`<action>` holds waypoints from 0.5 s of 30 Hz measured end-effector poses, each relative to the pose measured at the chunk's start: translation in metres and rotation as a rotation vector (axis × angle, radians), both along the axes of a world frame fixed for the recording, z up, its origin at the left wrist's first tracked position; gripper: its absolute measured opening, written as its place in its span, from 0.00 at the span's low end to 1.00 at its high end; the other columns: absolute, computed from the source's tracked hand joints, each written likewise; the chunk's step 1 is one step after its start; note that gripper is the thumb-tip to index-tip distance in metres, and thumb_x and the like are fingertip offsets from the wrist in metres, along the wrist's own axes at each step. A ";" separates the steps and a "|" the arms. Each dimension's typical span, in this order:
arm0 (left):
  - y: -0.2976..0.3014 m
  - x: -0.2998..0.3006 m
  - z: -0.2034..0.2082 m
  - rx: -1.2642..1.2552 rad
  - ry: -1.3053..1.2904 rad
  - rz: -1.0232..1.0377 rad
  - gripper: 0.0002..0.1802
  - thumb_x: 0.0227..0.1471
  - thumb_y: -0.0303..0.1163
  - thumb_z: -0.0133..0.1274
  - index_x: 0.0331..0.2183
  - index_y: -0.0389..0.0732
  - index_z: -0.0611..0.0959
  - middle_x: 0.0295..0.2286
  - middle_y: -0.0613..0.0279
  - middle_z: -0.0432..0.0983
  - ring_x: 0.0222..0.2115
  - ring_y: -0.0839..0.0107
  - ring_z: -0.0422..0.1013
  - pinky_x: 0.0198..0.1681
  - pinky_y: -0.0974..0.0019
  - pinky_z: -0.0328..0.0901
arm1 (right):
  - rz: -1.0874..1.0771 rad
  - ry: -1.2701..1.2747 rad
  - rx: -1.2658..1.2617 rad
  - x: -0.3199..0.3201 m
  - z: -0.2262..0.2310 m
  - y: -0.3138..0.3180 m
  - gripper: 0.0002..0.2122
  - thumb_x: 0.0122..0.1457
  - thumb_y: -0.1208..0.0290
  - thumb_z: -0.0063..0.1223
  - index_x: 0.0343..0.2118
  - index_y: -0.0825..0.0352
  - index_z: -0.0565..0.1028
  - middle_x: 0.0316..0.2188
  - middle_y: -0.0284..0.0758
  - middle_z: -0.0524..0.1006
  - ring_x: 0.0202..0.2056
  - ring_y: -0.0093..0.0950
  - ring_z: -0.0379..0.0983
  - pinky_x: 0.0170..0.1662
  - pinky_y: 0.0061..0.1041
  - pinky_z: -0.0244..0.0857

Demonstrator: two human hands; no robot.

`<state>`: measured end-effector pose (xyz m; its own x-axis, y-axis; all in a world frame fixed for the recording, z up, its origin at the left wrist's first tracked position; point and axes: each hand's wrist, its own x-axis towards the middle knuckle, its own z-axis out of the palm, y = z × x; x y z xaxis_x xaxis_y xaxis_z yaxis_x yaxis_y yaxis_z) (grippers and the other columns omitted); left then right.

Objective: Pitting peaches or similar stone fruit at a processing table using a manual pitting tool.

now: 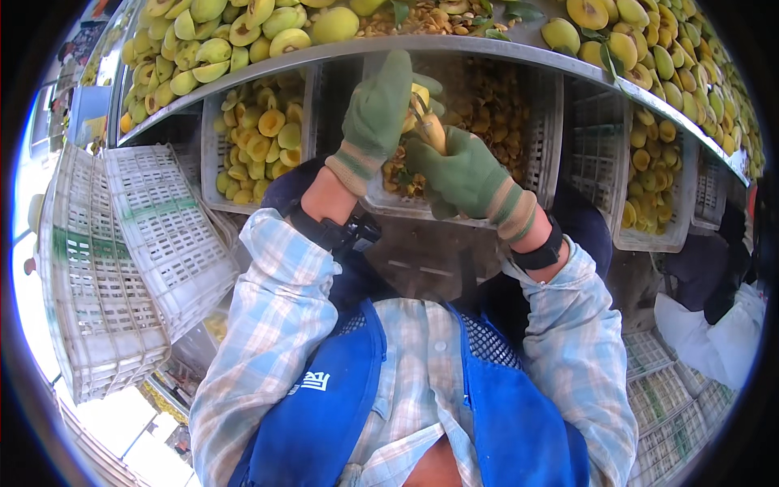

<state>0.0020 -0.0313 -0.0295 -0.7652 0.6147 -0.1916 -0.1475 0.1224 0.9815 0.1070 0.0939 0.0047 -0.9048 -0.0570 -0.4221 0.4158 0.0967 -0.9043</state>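
2 green knit gloves (381, 109), black wristbands (542, 253), pale plaid sleeves (272, 325), blue mesh vest (324, 414)

Gloved hands (422, 142) around yellow fruit (428, 122)

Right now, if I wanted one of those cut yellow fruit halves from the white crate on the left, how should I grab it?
Take a fruit half from the top of the pile in the white crate, pinching its rounded rim from above. The halves lie loose and heaped, so the top ones probably lift free most easily.
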 end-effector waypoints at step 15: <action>0.009 0.001 0.011 0.016 -0.197 -0.020 0.33 0.62 0.53 0.35 0.41 0.29 0.78 0.34 0.48 0.79 0.30 0.65 0.77 0.36 0.65 0.73 | -0.036 -0.069 0.089 0.005 -0.017 -0.003 0.15 0.58 0.62 0.51 0.37 0.71 0.73 0.17 0.35 0.73 0.15 0.22 0.71 0.17 0.24 0.62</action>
<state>0.0030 -0.0222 -0.0183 -0.7015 0.6332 -0.3270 -0.3350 0.1119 0.9355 0.1121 0.0912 -0.0125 -0.8741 0.0158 -0.4855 0.4816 0.1593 -0.8618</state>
